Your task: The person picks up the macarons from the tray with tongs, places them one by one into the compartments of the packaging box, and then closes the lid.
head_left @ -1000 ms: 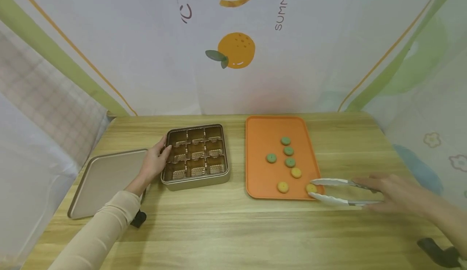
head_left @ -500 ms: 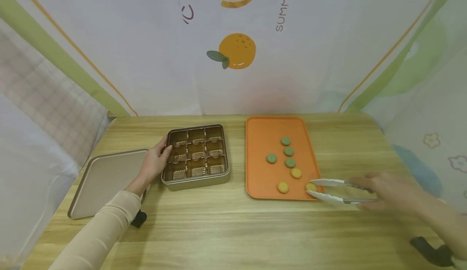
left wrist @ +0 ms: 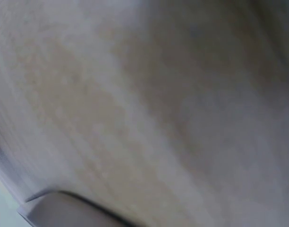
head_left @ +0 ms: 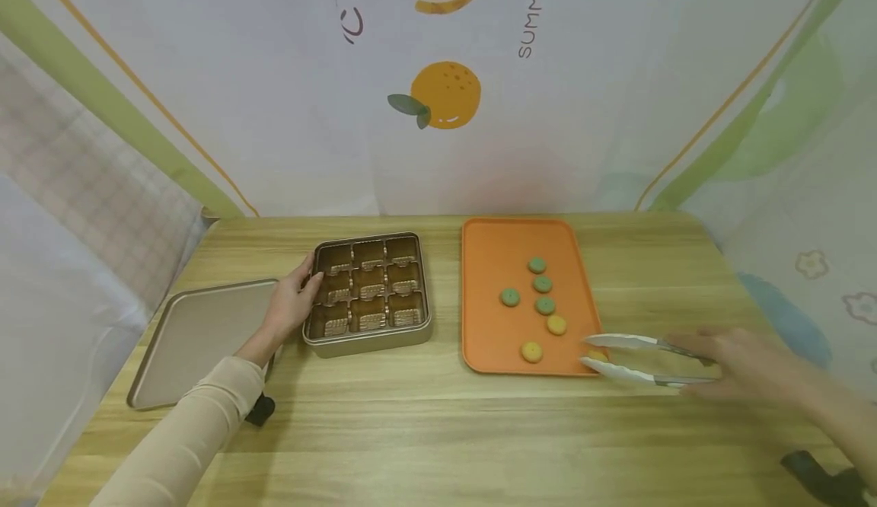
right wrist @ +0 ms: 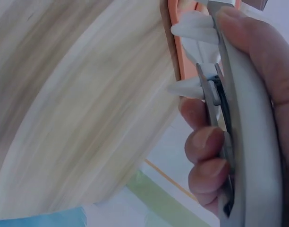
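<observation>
Fabric backdrop [head_left: 582, 134]: white, behind the table; prints include a whole orange, a cut slice and the word "SUMMER".
Table [head_left: 411, 446]: wood-grain top; supports both trays and the tin.
Orange tray [head_left: 493, 256]: flat, right of centre; bears the discs.
Tan tray [head_left: 212, 332]: flat, at far left; partly covered by the left forearm.
Compartment tin [head_left: 370, 342]: upright, between the two trays and apart from the orange one; nine square cells in three rows of three.
Tongs [head_left: 620, 371]: at the near right corner of the orange tray, tips pointing left; arms spread.
Right hand [head_left: 743, 362]: grips the tongs — thumb along one arm, fingers curled round the other, as the right wrist view shows.
Left hand [head_left: 291, 305]: holds the left side of the compartment tin — thumb over the rim, fingers at the outer wall; the left wrist view is too blurred to show the fingers.
Green discs [head_left: 542, 284]: four on the orange tray; three form a short column, one lies to their left.
Yellow discs [head_left: 531, 352]: three; two lie on the orange tray, one just below the green column, one nearer the front edge.
Third yellow disc [head_left: 597, 355]: between the tong arms, at the tray's near right corner; partly hidden, contact with the tips cannot be told.
</observation>
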Available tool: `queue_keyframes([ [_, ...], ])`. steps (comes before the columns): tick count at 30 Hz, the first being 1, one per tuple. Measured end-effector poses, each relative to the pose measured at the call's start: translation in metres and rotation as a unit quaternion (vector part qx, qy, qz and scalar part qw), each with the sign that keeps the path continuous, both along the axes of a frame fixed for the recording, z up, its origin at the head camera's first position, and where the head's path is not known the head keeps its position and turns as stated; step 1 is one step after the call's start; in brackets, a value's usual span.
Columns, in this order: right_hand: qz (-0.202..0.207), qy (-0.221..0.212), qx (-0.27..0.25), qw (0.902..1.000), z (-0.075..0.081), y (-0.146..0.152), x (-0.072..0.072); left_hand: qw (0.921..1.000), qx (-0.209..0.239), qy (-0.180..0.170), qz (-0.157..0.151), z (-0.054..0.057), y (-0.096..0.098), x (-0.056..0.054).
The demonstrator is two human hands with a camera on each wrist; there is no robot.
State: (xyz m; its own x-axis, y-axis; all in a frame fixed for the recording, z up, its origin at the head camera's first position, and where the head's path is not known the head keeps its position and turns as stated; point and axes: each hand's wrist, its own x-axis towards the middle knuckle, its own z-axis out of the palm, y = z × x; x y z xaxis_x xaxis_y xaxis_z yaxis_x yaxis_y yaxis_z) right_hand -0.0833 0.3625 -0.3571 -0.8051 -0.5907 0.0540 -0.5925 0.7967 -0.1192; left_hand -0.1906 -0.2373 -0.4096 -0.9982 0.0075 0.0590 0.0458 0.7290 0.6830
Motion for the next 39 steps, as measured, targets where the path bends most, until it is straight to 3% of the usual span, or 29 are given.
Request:
queue_keyframes([
  [7,-0.003,-0.026,0.029,0.9992,0.012,-0.002,0.005,1.0,0.0,-0.003,-0.003,0.0,-0.001,0.0],
  [14,-0.03,-0.058,0.075,0.995,0.024,-0.016,0.004,0.9999,0.003,-0.013,-0.001,0.0,0.0,0.001],
  [18,-0.035,-0.038,0.092,0.9944,0.025,-0.023,0.002,0.9999,0.004,-0.01,0.001,0.0,0.0,0.001],
  [29,-0.004,0.018,0.066,0.9976,0.015,-0.025,0.005,0.9999,0.0,0.017,0.001,-0.002,-0.001,-0.001],
  [39,-0.016,0.026,0.052,0.9982,0.016,-0.027,0.006,0.9999,0.004,0.01,0.003,-0.002,0.0,0.0],
])
